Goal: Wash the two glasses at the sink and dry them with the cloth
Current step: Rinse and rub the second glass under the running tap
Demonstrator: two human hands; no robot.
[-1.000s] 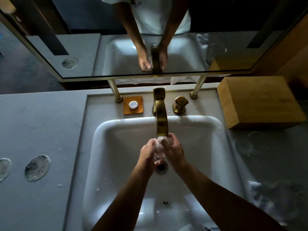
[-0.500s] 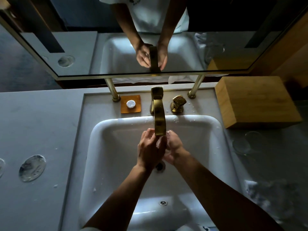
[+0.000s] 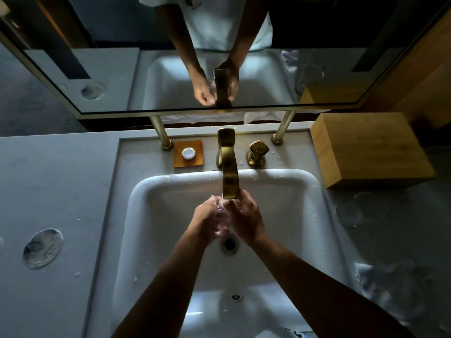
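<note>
Both hands are in the sink (image 3: pixel 156 191), just under the tap (image 3: pixel 229 176). The left hand (image 3: pixel 210 218) and right hand (image 3: pixel 246 215) press close around one glass (image 3: pixel 221 217), fingers curled about it, water running over it. I judge the washing of this glass is under way, not finished. A second glass (image 3: pixel 351 211) stands on the table (image 3: pixel 61 191) to the right, near the wooden box (image 3: pixel 371 150); whether it is washed I cannot tell. The cloth (image 3: pixel 390 286) lies crumpled nearer me on the right, so drying seems yet to come. The held glass is mostly hidden by fingers and splash, and the dim right side blurs cloth and glass alike.
</note>
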